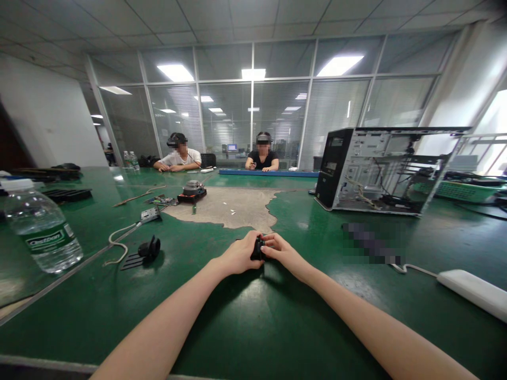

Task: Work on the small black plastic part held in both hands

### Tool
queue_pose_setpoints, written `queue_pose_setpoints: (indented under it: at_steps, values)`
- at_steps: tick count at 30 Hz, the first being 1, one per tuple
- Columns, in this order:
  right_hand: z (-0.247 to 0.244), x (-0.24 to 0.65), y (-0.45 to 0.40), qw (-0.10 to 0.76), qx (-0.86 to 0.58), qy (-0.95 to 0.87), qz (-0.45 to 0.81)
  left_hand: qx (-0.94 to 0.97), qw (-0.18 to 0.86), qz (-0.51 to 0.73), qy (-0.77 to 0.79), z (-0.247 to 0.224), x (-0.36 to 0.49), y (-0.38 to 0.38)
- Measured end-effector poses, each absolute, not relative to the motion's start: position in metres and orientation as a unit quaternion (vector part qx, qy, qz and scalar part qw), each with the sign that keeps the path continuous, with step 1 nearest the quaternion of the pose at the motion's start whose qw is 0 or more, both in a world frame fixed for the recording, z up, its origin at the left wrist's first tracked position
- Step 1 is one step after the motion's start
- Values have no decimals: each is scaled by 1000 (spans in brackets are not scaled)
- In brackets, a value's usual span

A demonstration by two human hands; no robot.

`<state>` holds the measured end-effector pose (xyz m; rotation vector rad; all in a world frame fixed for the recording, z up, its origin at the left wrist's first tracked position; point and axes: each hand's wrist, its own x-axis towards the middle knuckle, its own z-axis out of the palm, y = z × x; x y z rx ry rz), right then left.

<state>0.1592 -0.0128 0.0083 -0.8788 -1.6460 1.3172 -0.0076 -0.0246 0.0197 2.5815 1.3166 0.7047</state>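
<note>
The left hand (pixel 244 254) is closed around a small black part (pixel 258 249), held just above the green worktop (pixel 222 327) near its middle. The right hand (pixel 283 253) is partly closed, thumb and fingers at the part's right side. The part's exact form is unclear, being mostly covered. To the left lie a black round fitting (pixel 149 249) and a white cable (pixel 119 244); a water bottle (pixel 41 227) stands upright beyond them. An open computer case (pixel 376 171) stands to the right, further back.
</note>
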Motion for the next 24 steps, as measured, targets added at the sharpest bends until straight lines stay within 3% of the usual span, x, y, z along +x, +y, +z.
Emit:
queue_pose_setpoints:
  at_steps: [7, 17, 24]
  values:
    - [11, 167, -14, 389, -307, -676, 545, 862, 92, 234, 440, 22, -8, -26]
    - [10, 161, -13, 414, -357, -650, 528, 862, 102, 240, 435, 23, -7, -26]
    - [14, 168, -17, 393, -287, -684, 544, 862, 93, 232, 440, 22, -7, -25]
